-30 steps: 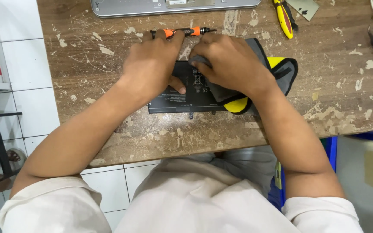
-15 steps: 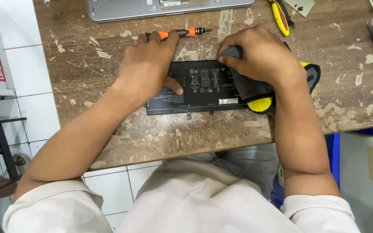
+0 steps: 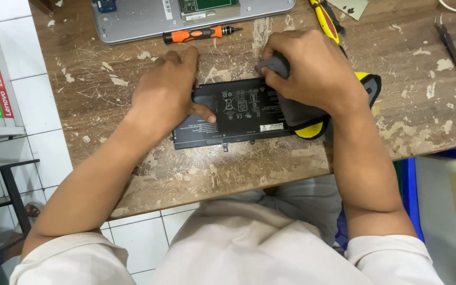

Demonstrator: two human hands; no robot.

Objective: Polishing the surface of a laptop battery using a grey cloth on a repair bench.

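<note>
The right hand covers the black battery pack's right end, clutching a grey-and-yellow cloth — its fingertips hidden. The left hand presses flat on the pack's left end, thumb across it. Since half a second ago the cloth has shifted left along the pack, which lies below the orange screwdriver — pack unmoved

The right hand with the grey and yellow cloth has moved from the middle of the black battery to its right end. More of the label side is now uncovered, and the left hand has shifted slightly on the left end.
</note>
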